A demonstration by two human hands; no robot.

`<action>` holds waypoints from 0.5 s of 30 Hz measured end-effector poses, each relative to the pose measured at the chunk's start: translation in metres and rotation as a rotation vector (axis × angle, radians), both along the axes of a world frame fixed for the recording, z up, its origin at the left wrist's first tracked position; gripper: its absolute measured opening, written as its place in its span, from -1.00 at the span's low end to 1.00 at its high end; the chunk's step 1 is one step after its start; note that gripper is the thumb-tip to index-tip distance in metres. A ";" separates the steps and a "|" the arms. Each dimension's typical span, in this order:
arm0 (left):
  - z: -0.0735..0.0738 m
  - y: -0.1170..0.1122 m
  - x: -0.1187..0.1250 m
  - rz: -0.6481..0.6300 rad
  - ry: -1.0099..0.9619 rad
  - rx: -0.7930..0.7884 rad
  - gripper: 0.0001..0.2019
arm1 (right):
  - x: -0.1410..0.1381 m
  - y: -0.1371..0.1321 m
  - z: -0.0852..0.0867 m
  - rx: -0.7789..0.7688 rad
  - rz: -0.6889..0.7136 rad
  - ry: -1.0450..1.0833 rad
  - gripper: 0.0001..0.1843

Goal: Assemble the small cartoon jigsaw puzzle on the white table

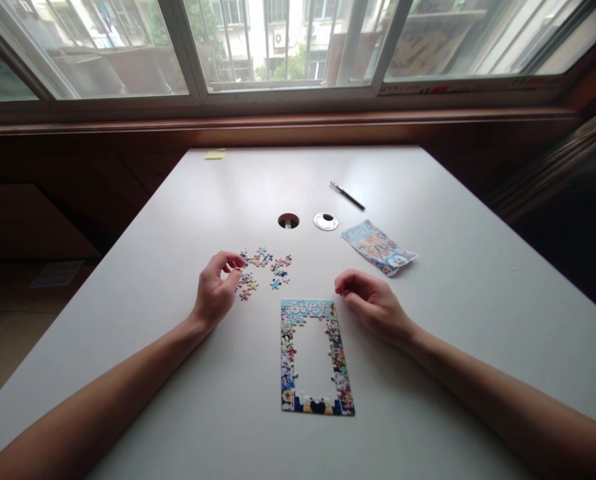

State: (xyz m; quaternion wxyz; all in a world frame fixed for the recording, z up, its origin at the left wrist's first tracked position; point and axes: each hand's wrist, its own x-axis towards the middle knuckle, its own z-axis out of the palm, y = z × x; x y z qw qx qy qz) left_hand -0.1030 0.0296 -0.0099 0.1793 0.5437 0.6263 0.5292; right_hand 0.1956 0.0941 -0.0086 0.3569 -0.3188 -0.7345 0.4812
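Note:
My left hand (217, 285) is at the left side of a loose pile of jigsaw puzzle pieces (261, 259), thumb and fingertips brought together; whatever lies between them is too small to make out. More pieces (248, 285) lie close by its thumb. In front of me is a puzzle frame (287, 360), its border of colourful cartoon characters assembled around a bare white middle, with lettering along the top. My right hand (373, 303) rests on the table just beyond the frame's upper right corner, fingers loosely curled in and nothing seen in them.
A creased picture sheet (378, 247) lies beyond my right hand, with a black pen (348, 196) farther back. A round hole (289, 221) opens in the white table (153, 413), its silvery cover (326, 221) beside it. Yellow tape (215, 154) sticks near the far edge, below the window.

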 end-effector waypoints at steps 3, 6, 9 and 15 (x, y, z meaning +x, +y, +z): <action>-0.002 0.001 -0.001 -0.005 0.017 0.021 -0.83 | 0.000 0.000 -0.001 -0.013 0.004 0.013 -0.77; -0.003 0.001 -0.001 -0.019 0.027 0.041 -0.76 | 0.001 0.000 -0.001 -0.019 0.007 0.019 -0.75; -0.002 0.000 -0.001 -0.035 0.024 0.038 -0.74 | 0.001 -0.001 -0.001 -0.015 0.005 0.012 -0.74; -0.003 0.000 -0.001 -0.046 -0.001 0.037 -0.76 | 0.003 -0.001 -0.001 -0.001 0.013 0.013 -0.70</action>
